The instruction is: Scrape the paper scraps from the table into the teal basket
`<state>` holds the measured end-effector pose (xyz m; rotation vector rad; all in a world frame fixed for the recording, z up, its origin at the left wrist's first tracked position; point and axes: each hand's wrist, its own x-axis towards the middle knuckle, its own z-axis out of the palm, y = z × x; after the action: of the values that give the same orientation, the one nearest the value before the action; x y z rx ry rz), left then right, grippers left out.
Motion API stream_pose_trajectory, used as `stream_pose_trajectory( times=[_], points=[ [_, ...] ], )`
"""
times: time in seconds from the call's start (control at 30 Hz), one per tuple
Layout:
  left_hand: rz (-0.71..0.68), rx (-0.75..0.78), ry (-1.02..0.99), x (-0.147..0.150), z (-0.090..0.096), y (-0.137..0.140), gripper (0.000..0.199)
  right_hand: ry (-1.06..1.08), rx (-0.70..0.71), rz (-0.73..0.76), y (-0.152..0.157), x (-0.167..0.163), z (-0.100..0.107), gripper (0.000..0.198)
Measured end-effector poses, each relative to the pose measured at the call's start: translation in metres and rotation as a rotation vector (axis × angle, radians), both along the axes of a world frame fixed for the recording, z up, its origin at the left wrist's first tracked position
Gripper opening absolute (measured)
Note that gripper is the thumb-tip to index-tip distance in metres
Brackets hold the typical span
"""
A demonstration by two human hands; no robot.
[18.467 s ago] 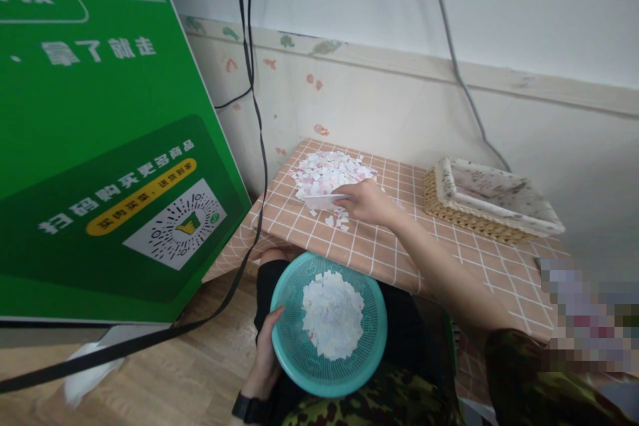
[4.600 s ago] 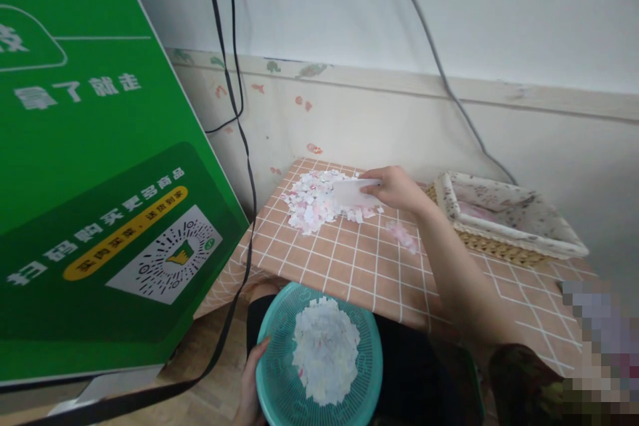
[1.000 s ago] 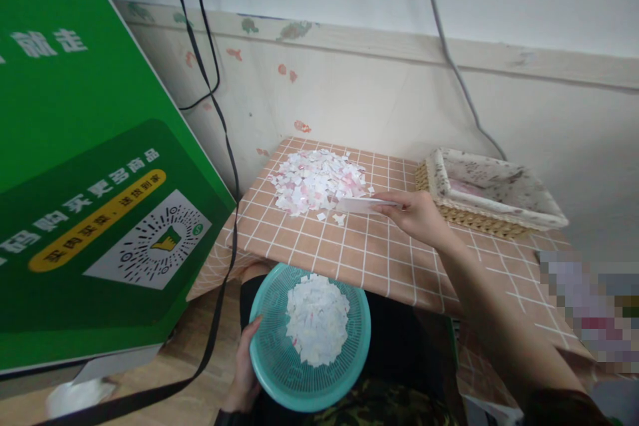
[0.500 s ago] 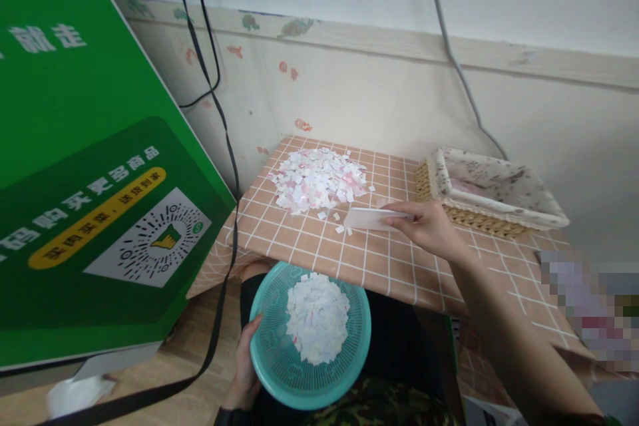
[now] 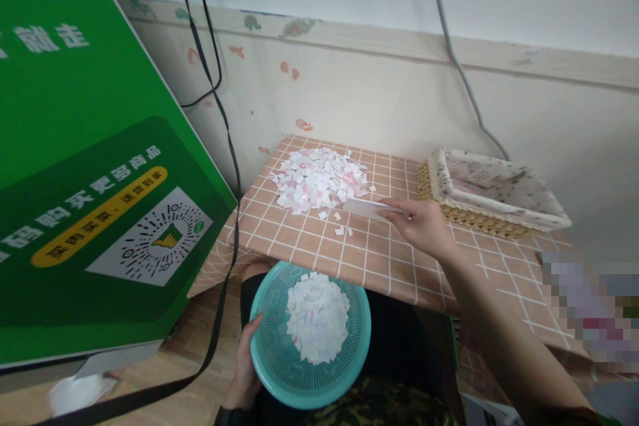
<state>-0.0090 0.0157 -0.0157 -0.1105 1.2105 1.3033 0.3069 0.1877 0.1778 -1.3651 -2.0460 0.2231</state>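
My left hand (image 5: 245,363) grips the left rim of a round teal plastic basket (image 5: 319,391) resting on my lap below the table edge. Inside it lies a heap of small white paper pieces (image 5: 318,319). Over the table, my right hand (image 5: 422,226) is closed on the right end of a flat white card (image 5: 368,208). The card's left end is beside a pile of white and pinkish paper scraps (image 5: 319,180). Several loose scraps (image 5: 340,231) lie in front of the pile, close to the card.
The table (image 5: 299,239) has a brown checked cloth. A fabric-lined wicker basket (image 5: 479,219) stands at its right back. On the left rises a large green sign (image 5: 100,80) with a dark strap (image 5: 229,213) hanging beside it. A grey cable (image 5: 464,80) runs down the wall.
My right hand has shifted the white card slightly back and left, nearer the pile, and tilted it. My left hand and the teal basket have stayed in place.
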Motion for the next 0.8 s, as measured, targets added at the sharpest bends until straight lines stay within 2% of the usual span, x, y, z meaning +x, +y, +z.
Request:
stream_pose_trajectory(
  times=[0.1,0.3,0.43,0.6,0.8],
  points=[
    [0.013,0.014,0.026,0.000,-0.001,0.000,0.021,-0.020,0.031,-0.033,0.000,0.001,0.004,0.022],
    [0.012,-0.008,0.032,0.001,0.005,0.002,0.021,-0.038,-0.023,0.048,-0.003,-0.009,0.007,0.022],
    [0.016,-0.007,0.032,0.001,0.006,0.001,0.021,-0.034,-0.009,0.005,0.000,-0.010,0.006,0.024],
    [0.013,-0.010,0.044,0.000,0.002,0.000,0.023,-0.032,-0.053,0.114,0.002,-0.013,0.006,0.023],
    [0.038,-0.003,0.027,-0.001,0.002,0.001,0.019,-0.016,-0.046,0.095,-0.004,-0.014,0.011,0.023]
  ],
)
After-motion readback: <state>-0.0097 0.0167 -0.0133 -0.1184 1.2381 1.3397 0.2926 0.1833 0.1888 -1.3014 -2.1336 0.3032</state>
